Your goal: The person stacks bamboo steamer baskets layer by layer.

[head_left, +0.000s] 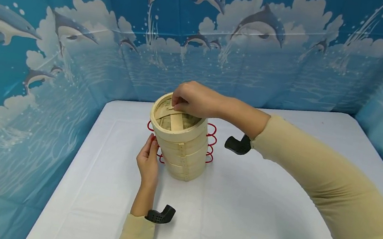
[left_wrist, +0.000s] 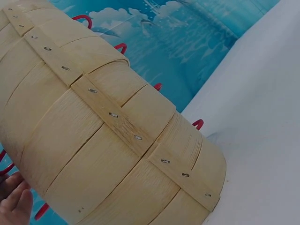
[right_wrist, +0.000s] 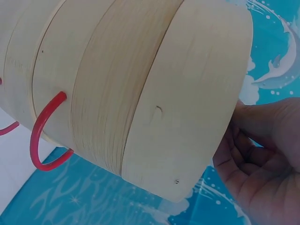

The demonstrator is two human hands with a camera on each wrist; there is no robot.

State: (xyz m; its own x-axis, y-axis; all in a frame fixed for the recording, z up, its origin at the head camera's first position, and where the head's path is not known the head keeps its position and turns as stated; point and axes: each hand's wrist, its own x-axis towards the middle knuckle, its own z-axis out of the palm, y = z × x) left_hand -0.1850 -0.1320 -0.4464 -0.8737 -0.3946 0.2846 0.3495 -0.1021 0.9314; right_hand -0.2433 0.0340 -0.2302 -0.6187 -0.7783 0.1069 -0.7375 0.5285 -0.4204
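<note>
A tall stack of bamboo steamer baskets (head_left: 185, 163) stands on the white table, topped by a woven bamboo lid (head_left: 177, 122) with crossed strips. My right hand (head_left: 196, 99) pinches the strip on top of the lid, its fingers curled in at the far right of the right wrist view. Low on the stack's left side, my left hand (head_left: 147, 164) pinches at a red loop handle; its fingertips are partly hidden. Stapled joint strips run down the basket walls (left_wrist: 108, 126) in the left wrist view. Another red loop handle (right_wrist: 35, 140) shows in the right wrist view.
The white tablecloth (head_left: 245, 208) spreads around the stack. Behind and to the left hangs a blue curtain (head_left: 111, 59) printed with dolphins. Black wrist devices (head_left: 238, 145) sit at both sleeve cuffs.
</note>
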